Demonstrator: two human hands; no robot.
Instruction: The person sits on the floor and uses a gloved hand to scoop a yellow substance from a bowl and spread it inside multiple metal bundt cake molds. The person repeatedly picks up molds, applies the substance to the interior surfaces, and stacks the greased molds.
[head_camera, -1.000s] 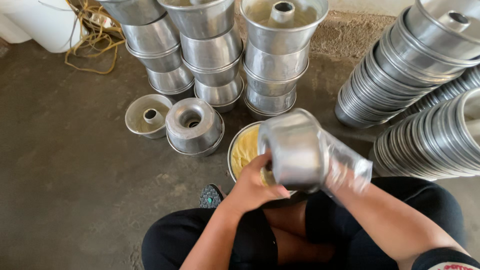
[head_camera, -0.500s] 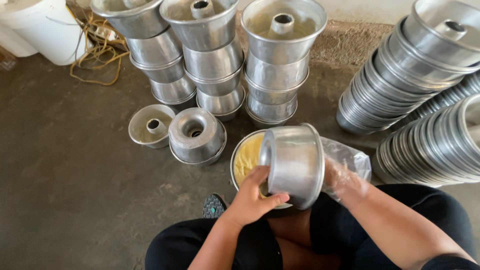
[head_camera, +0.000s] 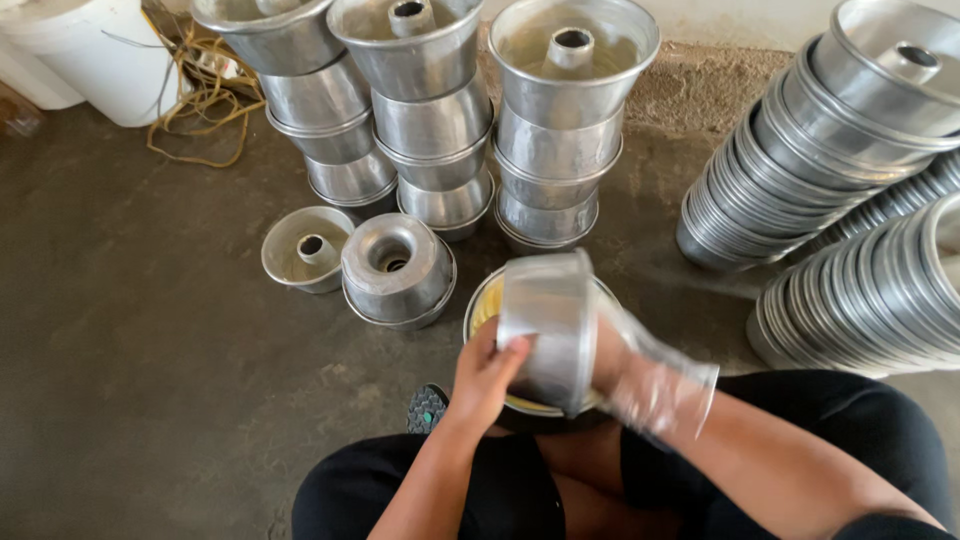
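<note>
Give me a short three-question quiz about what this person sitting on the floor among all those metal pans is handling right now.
1. True or false: the left hand grips the outside of the tilted ring pan.
2. What covers the right hand: A) a cloth glove, B) a clear plastic bag, C) nothing?
3. Which way up does the pan on the floor, beside the single open pan, stand?

Key
1. True; the pan is held on its side over a bowl of yellow stuff.
2. B; the bagged hand reaches into the pan's open side.
3. Upside down, base and centre hole facing up.
</note>
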